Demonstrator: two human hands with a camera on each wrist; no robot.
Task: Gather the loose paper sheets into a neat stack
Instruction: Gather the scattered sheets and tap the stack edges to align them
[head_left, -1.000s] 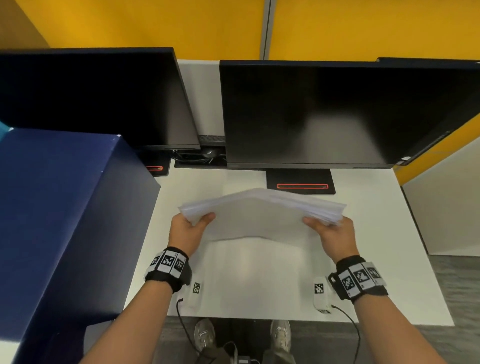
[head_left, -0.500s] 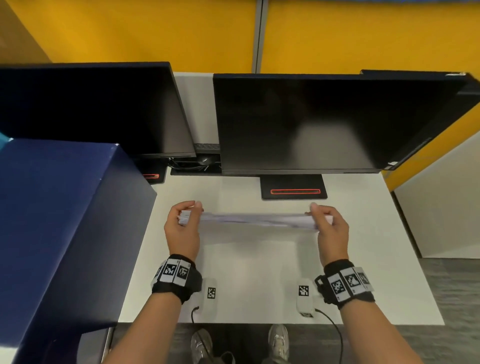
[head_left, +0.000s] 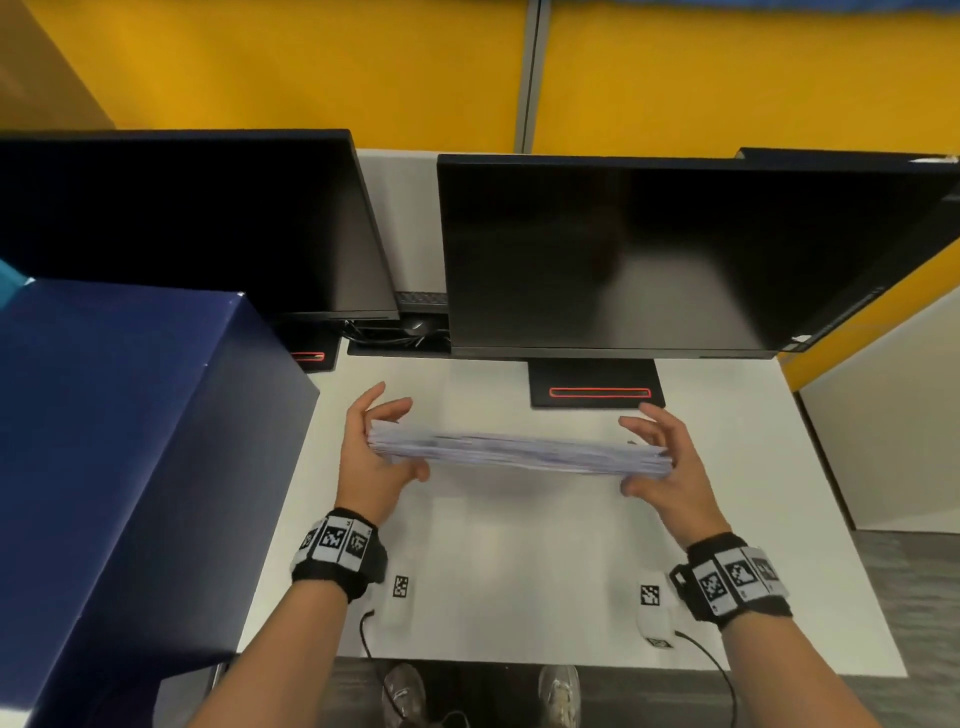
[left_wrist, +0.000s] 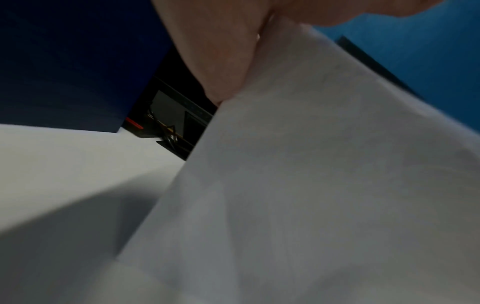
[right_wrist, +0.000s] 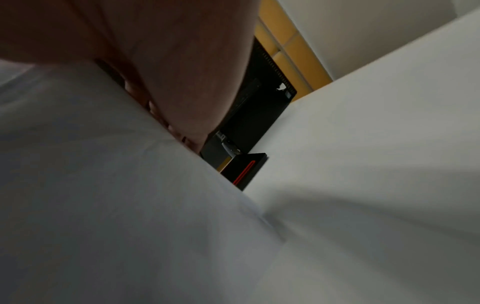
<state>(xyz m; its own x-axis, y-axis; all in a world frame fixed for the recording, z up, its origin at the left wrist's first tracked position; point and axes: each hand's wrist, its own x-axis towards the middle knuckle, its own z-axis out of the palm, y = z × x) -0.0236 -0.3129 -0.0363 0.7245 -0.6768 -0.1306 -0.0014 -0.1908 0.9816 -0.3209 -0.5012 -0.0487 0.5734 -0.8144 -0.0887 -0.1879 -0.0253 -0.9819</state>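
The head camera looks down and forward over the white tabletop (head_left: 519, 571) toward two monitors (head_left: 613, 254). Each wrist camera sits close against the paper stack (left_wrist: 311, 185), facing the red-striped monitor stands (right_wrist: 245, 170), seen in all views.

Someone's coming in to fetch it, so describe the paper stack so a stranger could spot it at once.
Start at the white desk in front of the right monitor. Near its middle, the left hand and right hand cup the ends of the paper stack, seen edge-on. It alone shows pale layered page edges; its neighbours are a black stand and a navy box.
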